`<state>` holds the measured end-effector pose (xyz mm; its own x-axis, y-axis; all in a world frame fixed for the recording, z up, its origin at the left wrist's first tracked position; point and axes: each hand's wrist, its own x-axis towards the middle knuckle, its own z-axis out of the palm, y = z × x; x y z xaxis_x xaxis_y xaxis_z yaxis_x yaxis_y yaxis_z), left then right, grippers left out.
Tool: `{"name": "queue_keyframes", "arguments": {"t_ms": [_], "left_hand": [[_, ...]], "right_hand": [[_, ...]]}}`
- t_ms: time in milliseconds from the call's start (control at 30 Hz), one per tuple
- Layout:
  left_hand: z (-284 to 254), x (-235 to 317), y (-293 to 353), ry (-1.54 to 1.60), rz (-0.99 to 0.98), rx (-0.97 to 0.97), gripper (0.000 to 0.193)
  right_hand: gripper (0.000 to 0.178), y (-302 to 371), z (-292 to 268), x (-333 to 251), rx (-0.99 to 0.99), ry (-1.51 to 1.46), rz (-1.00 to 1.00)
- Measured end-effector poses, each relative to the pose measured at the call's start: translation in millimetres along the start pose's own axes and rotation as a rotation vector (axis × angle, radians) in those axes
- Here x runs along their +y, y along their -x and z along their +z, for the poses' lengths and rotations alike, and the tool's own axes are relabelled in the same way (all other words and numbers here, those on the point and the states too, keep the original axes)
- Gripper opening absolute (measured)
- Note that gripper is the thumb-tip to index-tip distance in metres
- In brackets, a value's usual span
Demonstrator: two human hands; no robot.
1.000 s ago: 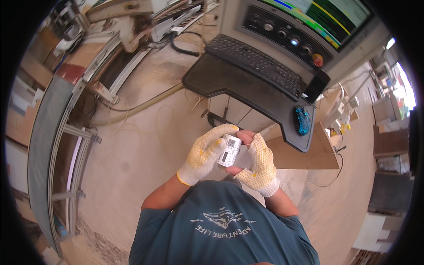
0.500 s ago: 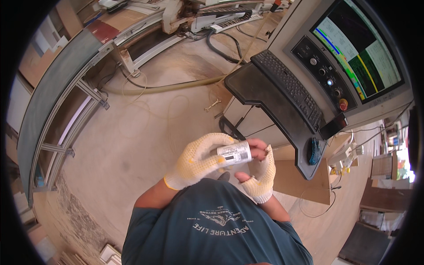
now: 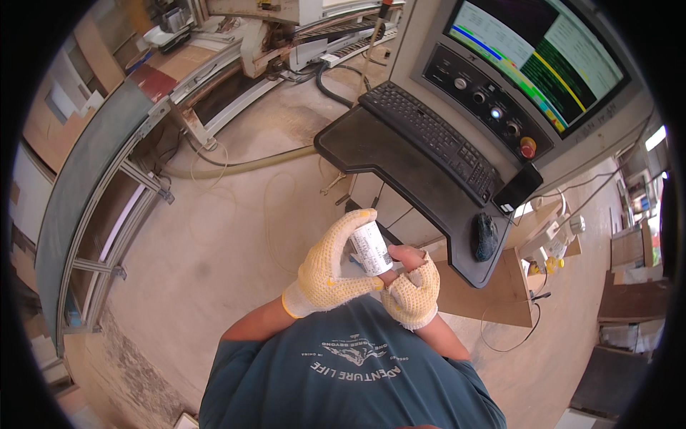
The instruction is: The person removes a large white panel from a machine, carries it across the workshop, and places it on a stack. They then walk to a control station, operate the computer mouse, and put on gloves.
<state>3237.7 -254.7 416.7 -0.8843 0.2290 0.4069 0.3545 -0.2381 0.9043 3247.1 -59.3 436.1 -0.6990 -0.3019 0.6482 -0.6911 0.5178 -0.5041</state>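
A small white roll of printed labels (image 3: 370, 248) is held up in front of my chest, tilted. My left hand (image 3: 327, 268), in a cream knitted glove with yellow dots, clasps it between fingers at the upper end and thumb near the lower end. My right hand (image 3: 412, 289) wears a similar glove with bare thumb and fingertips showing. Its fingers are curled, with the bare tips pinching at the lower right edge of the roll. Whether they have hold of a label's edge is too small to make out.
A black console shelf (image 3: 386, 161) to the right carries a keyboard (image 3: 432, 143), a dark mouse (image 3: 484, 237) and a phone (image 3: 518, 188). Above it are a screen (image 3: 536, 61) and a red stop button (image 3: 527, 147). A machine bed (image 3: 86, 186) curves along the left. A hose (image 3: 243, 166) crosses the floor.
The label roll has turned from nearly level to more upright. My right fingers have moved from the roll's right end to its lower edge and curled in. The view has shifted rightward.
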Motion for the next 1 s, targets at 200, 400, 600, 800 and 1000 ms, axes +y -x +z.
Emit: {"name": "queue_keyframes", "arguments": {"t_ms": [200, 400, 600, 800, 1000], "left_hand": [[6.1, -8.2, -1.0, -0.041, 0.121, -0.033, 0.089], [1.2, 4.7, 0.0, -0.305, 0.158, -0.072, 0.087], [7.5, 5.2, 3.9, -0.077, 0.055, -0.081, 0.089], [10.2, 0.6, 6.1, -0.077, 0.122, -0.107, 0.092], [6.6, 0.7, 2.9, -0.166, 0.142, -0.110, 0.089]], "right_hand": [[0.036, 3.2, -23.1, 9.4, -0.026, -0.240, -0.005], [0.036, 4.1, -31.6, 10.1, -0.112, -0.420, 0.143], [0.036, 6.0, -34.7, 9.0, -0.134, -0.415, 0.139], [0.035, 7.0, -36.6, 7.8, -0.151, -0.415, 0.149], [0.035, 10.6, -36.3, 8.4, -0.151, -0.380, 0.152]]}}
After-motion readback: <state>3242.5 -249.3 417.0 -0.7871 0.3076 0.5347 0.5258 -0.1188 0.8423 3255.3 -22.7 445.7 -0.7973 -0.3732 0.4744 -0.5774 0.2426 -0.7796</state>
